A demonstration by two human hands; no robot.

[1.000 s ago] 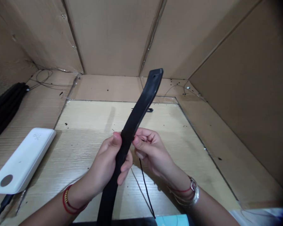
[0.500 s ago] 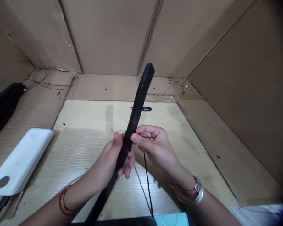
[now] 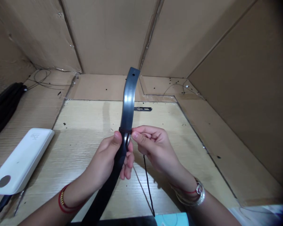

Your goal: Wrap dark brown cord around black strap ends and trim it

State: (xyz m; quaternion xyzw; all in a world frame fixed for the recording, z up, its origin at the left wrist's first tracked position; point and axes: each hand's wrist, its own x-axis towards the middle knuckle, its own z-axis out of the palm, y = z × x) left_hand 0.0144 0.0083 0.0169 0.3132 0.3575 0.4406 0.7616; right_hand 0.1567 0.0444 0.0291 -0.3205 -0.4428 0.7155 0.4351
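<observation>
A long black curved strip (image 3: pixel 128 100) with a small hole near its top end stands tilted in front of me, its broad glossy face turned my way. My left hand (image 3: pixel 108 150) is closed around it, thumb along the near edge and fingers behind. Dark cord wraps across the strip just above that thumb, with a small loop below the wrap. At the strip's right edge, my right hand (image 3: pixel 153 141) pinches the cord between thumb and forefinger. From beneath this hand a length of black cord (image 3: pixel 147 182) hangs to the bottom edge.
Thread snips (image 3: pixel 143 109) lie on the wooden board (image 3: pixel 85 125) behind the strip. A white power bank (image 3: pixel 21 161) with a cable is at left, below a black bundle (image 3: pixel 6 105). Cardboard walls (image 3: pixel 110 37) enclose the back and sides. A light-blue item (image 3: pixel 172 219) shows at the bottom.
The strip has turned from its narrow edge to its broad face, and its top end has swung left. Both hands keep nearly the same places.
</observation>
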